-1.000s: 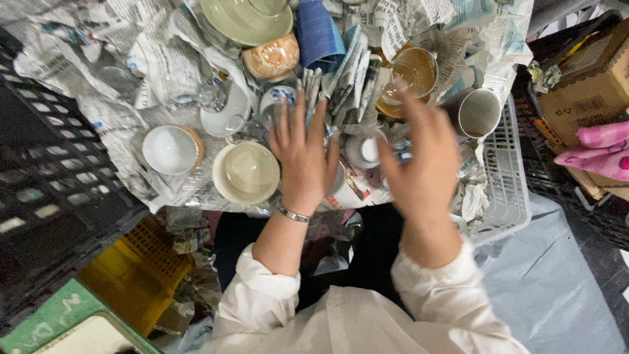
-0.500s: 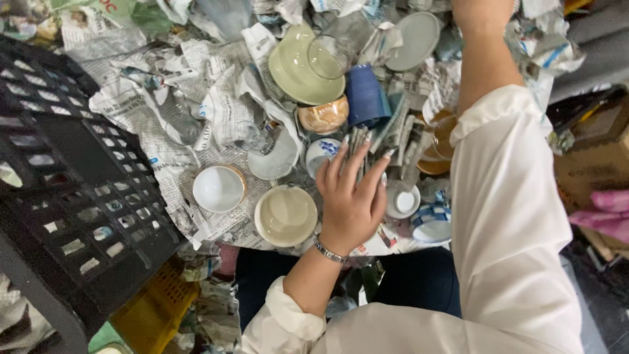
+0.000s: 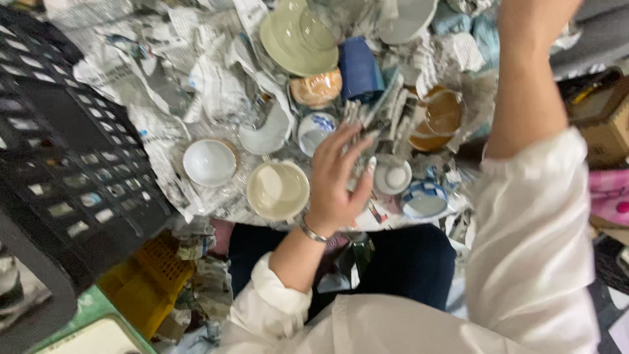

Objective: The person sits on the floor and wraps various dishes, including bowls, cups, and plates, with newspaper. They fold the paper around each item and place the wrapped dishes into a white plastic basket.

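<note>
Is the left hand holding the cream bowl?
No. The left hand hovers open, fingers spread, beside the cream bowl, not gripping it.

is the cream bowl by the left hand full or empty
Empty: the cream bowl sits upright beside the left hand, its bare inside showing.

Crumpled newspaper (image 3: 164, 78) covers the work surface. Black plastic crate (image 3: 59, 170) far left; yellow crate (image 3: 147, 282) below it. Cardboard box (image 3: 603, 124) at right edge. Floor possibly grey sheeting, blurred.
</note>
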